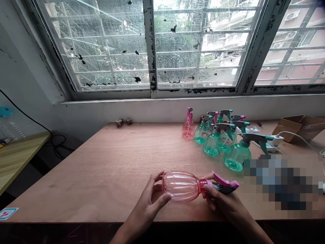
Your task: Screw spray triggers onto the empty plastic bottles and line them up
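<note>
A clear pink spray bottle (181, 186) lies sideways between my hands near the table's front edge, its pink and black trigger head (224, 183) pointing right. My left hand (154, 200) holds the bottle's base end, with the thumb below and the fingers behind it. Around the neck and collar, my right hand (218, 196) is closed, its thumb in front and other fingers partly hidden. The bottle looks see-through, and no liquid shows in it.
Several green spray bottles (233, 157) and pink ones (188, 127) stand at the back right. Beyond them are a white power strip (275, 142) and a cardboard box (289, 128). Two small blocks (119, 123) sit by the wall. A blurred patch covers the right side.
</note>
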Demonstrator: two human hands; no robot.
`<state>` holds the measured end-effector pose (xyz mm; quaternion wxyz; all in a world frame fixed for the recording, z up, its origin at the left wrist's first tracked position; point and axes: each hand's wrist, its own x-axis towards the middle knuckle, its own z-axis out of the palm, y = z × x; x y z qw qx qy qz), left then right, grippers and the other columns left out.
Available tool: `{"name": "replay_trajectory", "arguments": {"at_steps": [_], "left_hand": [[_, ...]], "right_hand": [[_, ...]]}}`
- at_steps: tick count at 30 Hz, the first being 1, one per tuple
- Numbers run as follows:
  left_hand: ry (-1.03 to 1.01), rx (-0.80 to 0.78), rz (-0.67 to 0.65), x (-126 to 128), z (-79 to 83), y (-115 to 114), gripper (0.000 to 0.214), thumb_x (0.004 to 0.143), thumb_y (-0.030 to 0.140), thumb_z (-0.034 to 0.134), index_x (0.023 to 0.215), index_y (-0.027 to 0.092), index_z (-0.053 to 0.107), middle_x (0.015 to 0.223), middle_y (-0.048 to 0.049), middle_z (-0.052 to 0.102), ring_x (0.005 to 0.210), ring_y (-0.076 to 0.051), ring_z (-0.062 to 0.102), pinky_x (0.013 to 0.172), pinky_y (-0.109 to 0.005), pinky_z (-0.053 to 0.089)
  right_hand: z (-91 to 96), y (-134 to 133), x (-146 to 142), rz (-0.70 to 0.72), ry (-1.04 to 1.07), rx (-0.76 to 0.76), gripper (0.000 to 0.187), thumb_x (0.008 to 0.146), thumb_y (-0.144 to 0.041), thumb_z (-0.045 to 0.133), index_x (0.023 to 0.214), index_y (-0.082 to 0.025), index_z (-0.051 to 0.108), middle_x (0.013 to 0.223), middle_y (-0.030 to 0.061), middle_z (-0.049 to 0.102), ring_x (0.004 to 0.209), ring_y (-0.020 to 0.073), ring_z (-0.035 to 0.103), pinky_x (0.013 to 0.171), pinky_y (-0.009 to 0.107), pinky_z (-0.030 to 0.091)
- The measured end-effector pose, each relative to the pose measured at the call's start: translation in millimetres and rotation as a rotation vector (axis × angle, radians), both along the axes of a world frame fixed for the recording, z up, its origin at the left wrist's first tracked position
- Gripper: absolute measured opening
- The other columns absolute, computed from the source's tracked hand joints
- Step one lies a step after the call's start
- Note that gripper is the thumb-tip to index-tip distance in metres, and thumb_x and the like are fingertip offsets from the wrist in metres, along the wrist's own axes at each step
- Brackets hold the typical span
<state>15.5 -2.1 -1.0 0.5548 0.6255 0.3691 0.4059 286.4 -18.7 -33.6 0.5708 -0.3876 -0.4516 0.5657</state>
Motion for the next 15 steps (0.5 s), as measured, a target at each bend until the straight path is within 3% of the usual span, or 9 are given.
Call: {"name": "replay_trajectory", "arguments": {"at_steps": [3, 6, 8, 11, 15], "left_hand": [[0.026, 0.118, 0.001, -1.4, -2.0, -2.2, 0.06, 0.094, 0.035, 0.07, 0.147, 0.039, 0.042, 0.156, -0.0061, 0.045, 0.137, -0.032, 0.051, 0.116, -0.048, 0.042], [0.06, 0.3, 0.016, -2.4, -8.3, -2.5, 0.075, 0.097, 0.028, 0.066, 0.154, 0.049, 0.023, 0.164, -0.0008, 0.034, 0.149, -0.029, 0.035, 0.124, -0.048, 0.03], [0.071, 0.338, 0.022, -2.6, -11.9, -1.2, 0.082, 0.097, 0.029, 0.066, 0.157, 0.049, 0.014, 0.167, -0.0008, 0.03, 0.152, -0.029, 0.029, 0.126, -0.051, 0.025], [0.04, 0.252, 0.051, -2.8, -13.5, 1.9, 0.079, 0.097, 0.04, 0.064, 0.158, 0.043, 0.015, 0.168, -0.0048, 0.028, 0.153, -0.032, 0.028, 0.124, -0.053, 0.027], [0.043, 0.063, -0.009, -2.3, -11.1, 3.3, 0.065, 0.097, 0.047, 0.061, 0.154, 0.034, 0.034, 0.16, -0.01, 0.042, 0.141, -0.035, 0.048, 0.119, -0.053, 0.037]], "right_hand": [[1.8, 0.7, -1.1, -0.019, 0.006, -0.008, 0.034, 0.084, -0.046, 0.08, 0.097, -0.017, 0.07, 0.066, 0.0009, 0.07, 0.04, 0.0076, 0.052, 0.044, 0.02, 0.032], [4.1, 0.4, -2.1, -0.044, 0.008, -0.031, 0.036, 0.083, -0.047, 0.081, 0.096, -0.016, 0.071, 0.064, 0.0009, 0.069, 0.039, 0.0077, 0.053, 0.043, 0.02, 0.032], [4.9, -0.2, -2.1, -0.051, 0.014, -0.035, 0.035, 0.082, -0.046, 0.082, 0.096, -0.016, 0.071, 0.064, 0.0011, 0.069, 0.04, 0.008, 0.053, 0.043, 0.02, 0.032], [4.2, -0.7, -1.5, -0.066, 0.02, -0.017, 0.033, 0.083, -0.045, 0.081, 0.095, -0.016, 0.07, 0.066, 0.0008, 0.069, 0.041, 0.0077, 0.052, 0.043, 0.02, 0.031], [1.6, 0.3, -0.2, -0.08, 0.017, 0.0, 0.031, 0.085, -0.044, 0.08, 0.096, -0.017, 0.07, 0.066, 0.0001, 0.068, 0.041, 0.007, 0.052, 0.044, 0.02, 0.03]]}}
